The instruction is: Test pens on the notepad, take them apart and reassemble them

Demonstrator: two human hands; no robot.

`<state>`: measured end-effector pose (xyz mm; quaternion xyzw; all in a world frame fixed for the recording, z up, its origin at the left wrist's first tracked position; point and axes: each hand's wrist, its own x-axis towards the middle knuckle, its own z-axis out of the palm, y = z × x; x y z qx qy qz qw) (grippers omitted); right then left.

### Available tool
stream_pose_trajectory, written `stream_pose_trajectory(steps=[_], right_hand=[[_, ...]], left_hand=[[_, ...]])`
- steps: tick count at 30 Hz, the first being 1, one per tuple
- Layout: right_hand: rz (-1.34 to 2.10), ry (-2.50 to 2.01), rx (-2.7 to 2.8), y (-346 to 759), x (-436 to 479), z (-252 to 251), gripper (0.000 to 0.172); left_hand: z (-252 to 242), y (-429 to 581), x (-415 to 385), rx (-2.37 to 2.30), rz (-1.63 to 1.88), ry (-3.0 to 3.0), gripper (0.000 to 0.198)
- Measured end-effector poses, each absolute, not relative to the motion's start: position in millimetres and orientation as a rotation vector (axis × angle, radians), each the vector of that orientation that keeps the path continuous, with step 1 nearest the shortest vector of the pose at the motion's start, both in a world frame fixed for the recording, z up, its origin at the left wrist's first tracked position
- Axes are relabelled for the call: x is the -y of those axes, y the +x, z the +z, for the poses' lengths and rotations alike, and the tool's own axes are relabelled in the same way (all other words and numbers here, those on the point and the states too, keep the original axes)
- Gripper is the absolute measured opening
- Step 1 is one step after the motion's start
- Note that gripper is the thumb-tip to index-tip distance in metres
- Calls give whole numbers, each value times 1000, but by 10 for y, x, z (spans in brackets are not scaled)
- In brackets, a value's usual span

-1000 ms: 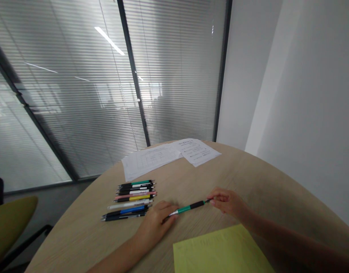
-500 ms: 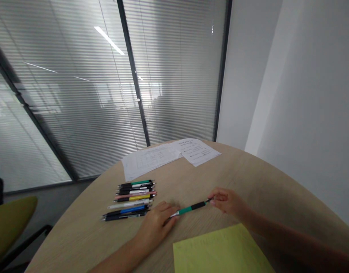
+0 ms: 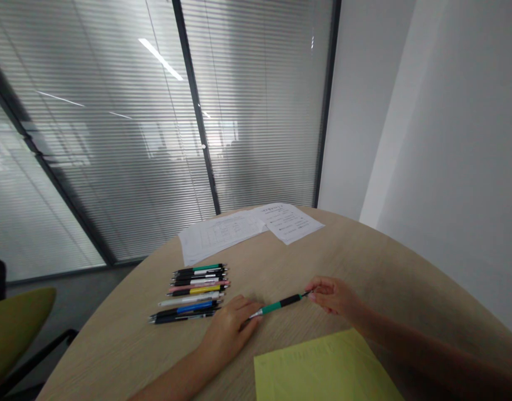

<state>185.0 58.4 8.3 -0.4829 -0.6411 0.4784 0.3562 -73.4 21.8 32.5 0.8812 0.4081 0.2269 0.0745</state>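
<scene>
A green and black pen (image 3: pixel 280 305) is held between both hands just above the round wooden table (image 3: pixel 356 250). My left hand (image 3: pixel 229 329) pinches its silver end with the fingers closed. My right hand (image 3: pixel 335 296) pinches the dark end, fingers curled. To the left lies a row of several pens (image 3: pixel 193 293) in black, green, pink, yellow, white and blue, side by side.
A yellow sheet (image 3: pixel 323 367) lies at the near edge under my right forearm. Two white printed papers (image 3: pixel 247 227) rest at the far side of the table. A green chair (image 3: pixel 18 323) stands at the left. Glass walls with blinds are behind.
Almost nothing has moved. Both hands keep the pen, and the right hand has shifted very slightly upward.
</scene>
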Motion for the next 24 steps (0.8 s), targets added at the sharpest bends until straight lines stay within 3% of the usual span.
stream_pose_trajectory(steps=[11, 14, 19, 24], right_hand=[[1174, -1286, 1600, 1932, -713, 85, 26], [874, -1424, 1700, 2095, -835, 92, 24], [84, -1593, 2096, 2357, -937, 106, 13], [-18, -1621, 2327, 2418, -967, 61, 16]], left_hand=[[312, -735, -241, -1285, 733, 2603, 22], [309, -756, -279, -1347, 774, 2567, 21], [345, -860, -367, -1477, 825, 2514, 19], [357, -950, -426, -1584, 828, 2547, 18]])
